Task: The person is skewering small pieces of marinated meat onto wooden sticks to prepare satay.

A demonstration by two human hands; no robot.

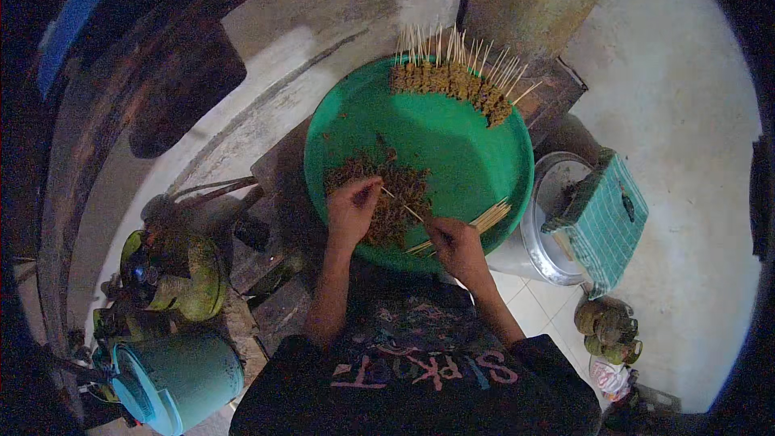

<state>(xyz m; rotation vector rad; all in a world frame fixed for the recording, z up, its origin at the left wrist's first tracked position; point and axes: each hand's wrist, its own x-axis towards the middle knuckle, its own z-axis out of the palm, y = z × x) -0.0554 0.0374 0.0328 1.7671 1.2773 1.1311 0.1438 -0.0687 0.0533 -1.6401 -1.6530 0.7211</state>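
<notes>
A large round green plastic tray [484, 151] lies before me. My left hand [352, 209] is over a heap of small brown meat pieces [402, 178], its fingertips pinched at the far end of a thin bamboo skewer [402, 203]. Whether a bit of meat is between those fingers is too blurred to tell. The skewer's near end is in my right hand [455, 241]. Bare bamboo skewers [493, 213] lie in a bundle beside and partly under my right hand. Along the tray's far rim, loaded meat skewers [448, 80] form a row, sticks pointing outward.
Right of the tray stands a round metal pot [539, 248], with a green checked cloth [611, 224] over something beside it. A big metal container [527, 6] stands behind the tray. Green gas cylinders [206, 278] and a lidded bluish-green bucket [187, 381] are at the left.
</notes>
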